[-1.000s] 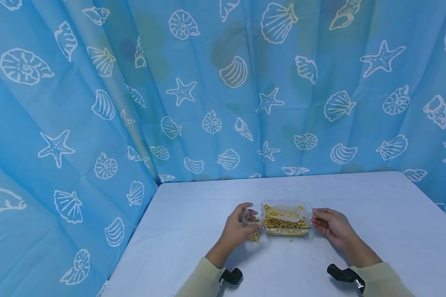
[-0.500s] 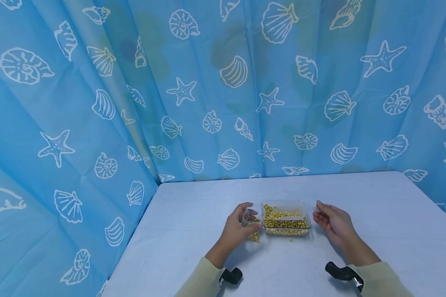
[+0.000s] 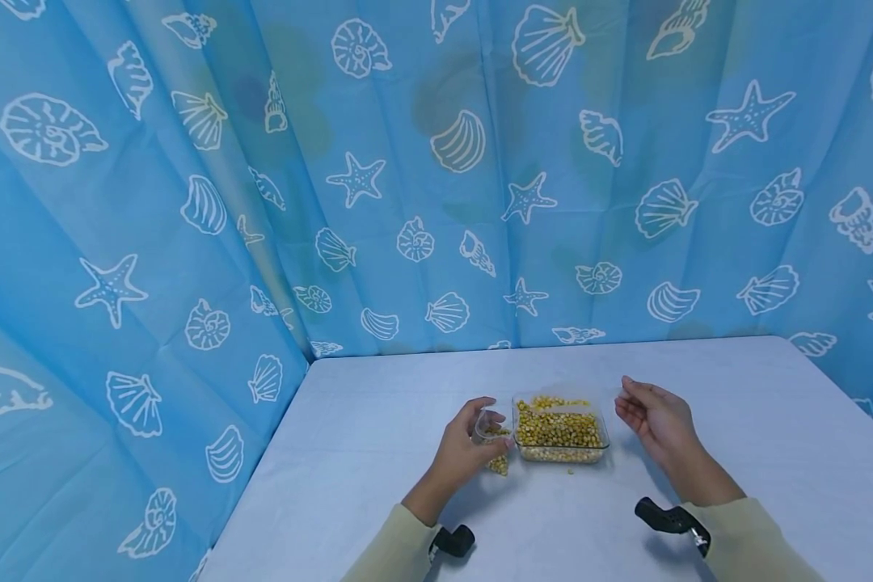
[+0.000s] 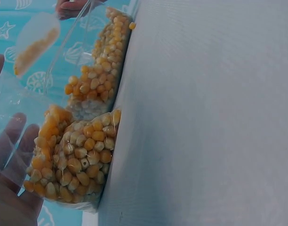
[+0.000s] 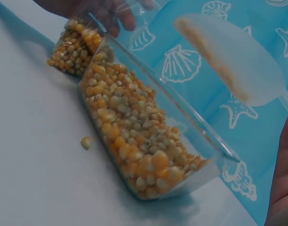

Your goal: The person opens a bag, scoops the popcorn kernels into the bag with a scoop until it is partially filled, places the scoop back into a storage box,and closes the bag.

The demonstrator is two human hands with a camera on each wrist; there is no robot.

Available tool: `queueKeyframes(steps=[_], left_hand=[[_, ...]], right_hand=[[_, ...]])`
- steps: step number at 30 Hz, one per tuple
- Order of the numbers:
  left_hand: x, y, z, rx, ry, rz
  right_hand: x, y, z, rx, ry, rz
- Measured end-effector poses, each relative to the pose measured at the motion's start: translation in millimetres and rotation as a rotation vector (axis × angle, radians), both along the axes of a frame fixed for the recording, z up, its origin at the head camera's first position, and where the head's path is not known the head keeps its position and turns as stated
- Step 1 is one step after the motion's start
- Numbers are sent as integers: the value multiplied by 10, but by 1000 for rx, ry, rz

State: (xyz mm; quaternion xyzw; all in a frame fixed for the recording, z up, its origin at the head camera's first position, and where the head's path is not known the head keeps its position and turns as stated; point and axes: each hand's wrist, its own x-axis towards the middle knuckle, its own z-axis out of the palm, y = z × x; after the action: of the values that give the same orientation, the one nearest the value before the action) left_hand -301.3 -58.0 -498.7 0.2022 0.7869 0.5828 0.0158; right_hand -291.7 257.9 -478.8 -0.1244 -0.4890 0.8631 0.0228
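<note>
My left hand (image 3: 460,451) holds a clear plastic bag (image 4: 80,165) of corn kernels upright, its mouth spread apart. Right beside the bag stands a clear rectangular container (image 3: 560,457) heaped with yellow and cream corn kernels (image 5: 130,122). My right hand (image 3: 658,422) pinches the handle of a translucent white scoop (image 5: 238,59) at the container's right. The scoop's bowl hangs above the container's far part and carries kernels along its bottom. In the head view the scoop is pale and hard to make out.
One loose kernel (image 5: 86,142) lies on the white tabletop (image 3: 378,436) in front of the container. A blue curtain (image 3: 436,186) with shell and starfish prints hangs behind the table and along its left. Black wrist mounts (image 3: 454,540) sit on both forearms.
My right hand has risen and moved slightly away from me, lifting the loaded scoop out of the container's kernels. The left hand and the bag have stayed in place.
</note>
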Motion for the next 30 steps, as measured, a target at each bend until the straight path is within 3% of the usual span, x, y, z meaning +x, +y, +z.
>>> queueKeyframes(steps=[16,30], left_hand=[[23,8,26,-71,-12,36],[30,-3,48,-49,-32,24]], right_hand=[[-81,-125,255,63,7,-18],[-123,-300,390,181,60,0]])
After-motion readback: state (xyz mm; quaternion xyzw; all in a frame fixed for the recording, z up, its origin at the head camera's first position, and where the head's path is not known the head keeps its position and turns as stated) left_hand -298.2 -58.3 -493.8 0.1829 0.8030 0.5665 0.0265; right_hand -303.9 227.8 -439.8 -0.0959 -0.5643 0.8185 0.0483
